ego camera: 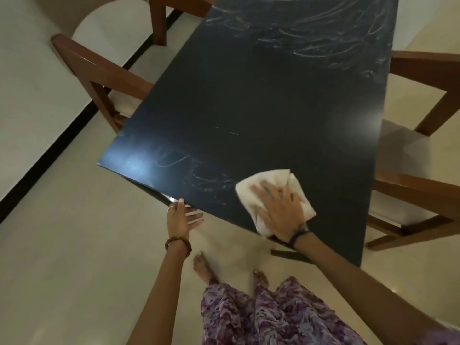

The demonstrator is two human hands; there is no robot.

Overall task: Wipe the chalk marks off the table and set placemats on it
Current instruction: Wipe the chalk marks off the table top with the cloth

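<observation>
A dark, glossy table (261,103) fills the middle of the head view. White chalk marks (206,181) smear its near left corner, and more chalk marks (323,33) cover the far end. My right hand (278,210) lies flat on a white cloth (271,180), pressing it onto the tabletop near the front edge. My left hand (180,219) rests on the table's near edge, thumb on top, fingers apart, holding nothing. No placemats are in view.
Wooden chairs with pale seats stand along both sides: one chair at the left (99,78), one at the back left (159,16), two at the right (418,160). A dark baseboard (49,150) runs along the left wall. My bare feet stand on the pale tiled floor (74,270).
</observation>
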